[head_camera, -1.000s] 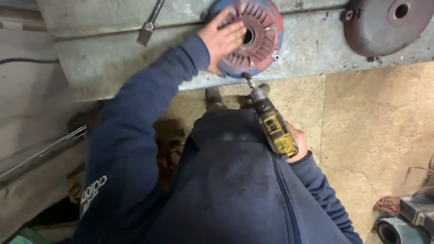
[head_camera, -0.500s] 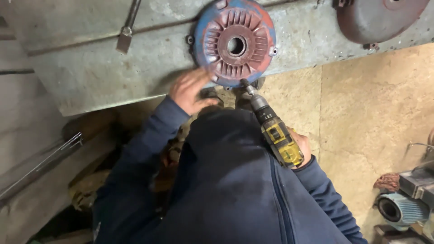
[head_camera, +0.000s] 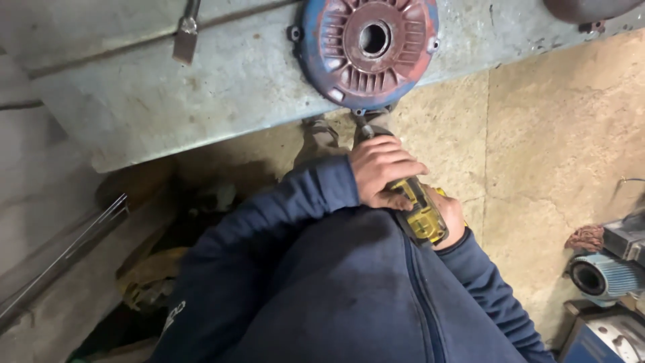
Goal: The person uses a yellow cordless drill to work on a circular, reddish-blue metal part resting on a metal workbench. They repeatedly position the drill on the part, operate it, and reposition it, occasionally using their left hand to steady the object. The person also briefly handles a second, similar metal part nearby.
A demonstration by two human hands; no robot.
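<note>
A round blue and red ribbed motor end cover [head_camera: 368, 48] lies on the grey metal bench [head_camera: 222, 87] at the top. Just below its lower edge points the tip of a yellow and black cordless drill [head_camera: 411, 205]. My left hand [head_camera: 381, 171] wraps over the front of the drill body. My right hand [head_camera: 449, 218] grips the drill's handle from behind, mostly hidden by the tool and my dark blue sleeve.
A flat chisel-like tool [head_camera: 185, 32] rests on the bench at top left. Another round metal cover [head_camera: 591, 8] shows at the top right edge. Motor parts and a ribbed blue cylinder [head_camera: 601, 275] sit on the concrete floor at right. Metal rods [head_camera: 60, 249] lean at left.
My left hand left the end cover, came down off the bench edge and now sits on the drill. The view has shifted, so the cover appears nearer the middle.
</note>
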